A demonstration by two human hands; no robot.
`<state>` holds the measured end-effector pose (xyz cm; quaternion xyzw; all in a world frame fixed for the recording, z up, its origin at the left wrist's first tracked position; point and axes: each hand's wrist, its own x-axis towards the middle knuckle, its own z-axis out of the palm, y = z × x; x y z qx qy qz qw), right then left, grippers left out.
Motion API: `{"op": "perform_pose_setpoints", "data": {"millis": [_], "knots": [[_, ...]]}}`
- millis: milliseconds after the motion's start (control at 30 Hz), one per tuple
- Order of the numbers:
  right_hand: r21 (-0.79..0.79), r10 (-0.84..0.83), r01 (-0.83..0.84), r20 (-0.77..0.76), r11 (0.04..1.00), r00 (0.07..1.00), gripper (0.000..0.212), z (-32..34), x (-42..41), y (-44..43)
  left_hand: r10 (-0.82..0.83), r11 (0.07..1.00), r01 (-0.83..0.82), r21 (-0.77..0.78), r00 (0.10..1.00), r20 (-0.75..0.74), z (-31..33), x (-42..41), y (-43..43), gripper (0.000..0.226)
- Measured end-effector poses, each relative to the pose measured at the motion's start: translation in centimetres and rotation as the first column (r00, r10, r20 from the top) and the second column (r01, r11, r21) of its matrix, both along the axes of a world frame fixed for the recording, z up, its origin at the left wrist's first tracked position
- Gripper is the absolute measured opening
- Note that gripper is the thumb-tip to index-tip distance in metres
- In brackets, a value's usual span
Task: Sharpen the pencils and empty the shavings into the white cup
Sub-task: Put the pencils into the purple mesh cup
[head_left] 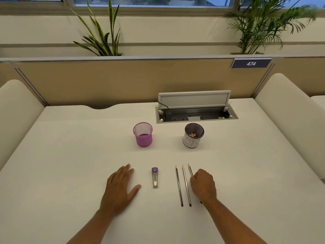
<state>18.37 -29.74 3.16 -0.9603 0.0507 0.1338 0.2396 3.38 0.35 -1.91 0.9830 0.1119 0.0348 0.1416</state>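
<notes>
Three dark pencils lie side by side on the white desk, tips pointing away from me. My right hand (204, 185) is curled over the rightmost pencil (190, 170), its fingers closed around the shaft; most of that pencil is hidden under the hand. The left pencil (178, 185) and the middle pencil (186, 185) lie free. A purple-capped clear sharpener (155, 176) lies between my hands. My left hand (121, 187) rests flat, palm down, to the sharpener's left. The white cup (193, 136) stands farther back with a few shavings inside.
A pink mesh cup (142, 135) stands left of the white cup. Behind them an open cable hatch (196, 110) with a raised lid is set into the desk. A beige partition (105, 80) closes off the back, with plants beyond.
</notes>
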Motion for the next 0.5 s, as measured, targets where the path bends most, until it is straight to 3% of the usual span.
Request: {"op": "perform_pose_setpoints", "data": {"millis": [100, 300, 400, 500], "knots": [[0.032, 0.003, -0.004, 0.031, 0.999, 1.0, 0.015, 0.5, 0.5, 0.5, 0.003, 1.0, -0.004, 0.004, 1.0, 0.015, -0.3, 0.0, 0.2, 0.072], [0.328, 0.036, -0.091, 0.17, 0.94, 0.985, 0.005, 3.1, 1.8, 4.6, 0.011, 1.0, -0.011, -0.004, 0.999, 0.034, -0.8, 0.0, 0.3, 0.068], [0.421, 0.062, -0.168, 0.254, 0.891, 0.965, 0.018, 5.2, 3.2, 8.1, 0.015, 1.0, -0.014, -0.015, 0.999, 0.046, -1.1, 0.0, 0.4, 0.066], [0.491, 0.057, -0.214, 0.316, 0.844, 0.947, 0.016, 7.6, 5.4, 12.0, 0.018, 1.0, -0.017, -0.02, 0.999, 0.041, -1.3, 0.1, 0.5, 0.065]]}}
